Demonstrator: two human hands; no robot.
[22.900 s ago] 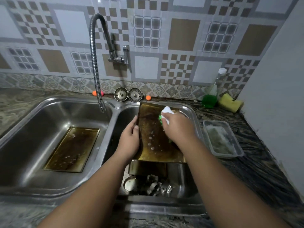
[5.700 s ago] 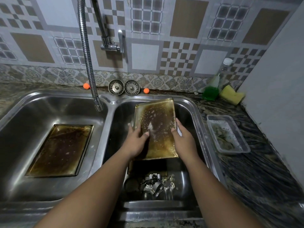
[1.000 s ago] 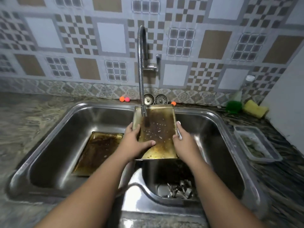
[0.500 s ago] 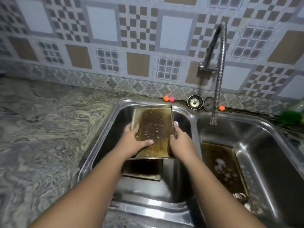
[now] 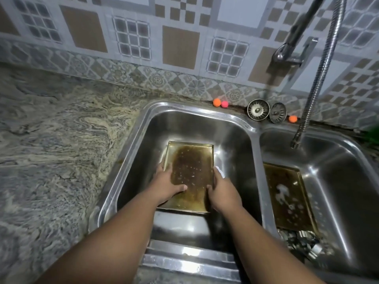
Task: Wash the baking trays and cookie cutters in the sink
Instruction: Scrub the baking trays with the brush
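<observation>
A stained brown baking tray lies low in the left sink basin, speckled with water drops. My left hand grips its left rim with the thumb lying inside the tray. On the right rim, my right hand holds the tray the same way. A second stained tray with white suds lies in the right basin. Several metal cookie cutters are piled at that tray's near end.
The flexible metal faucet hangs over the right basin. Two sink strainers and small orange and pink balls stand along the back ledge. Marbled counter stretches to the left. A green bottle shows at the right edge.
Both hands have lowered the held tray down into the left basin, over the tray that lay there. The view has shifted slightly left.
</observation>
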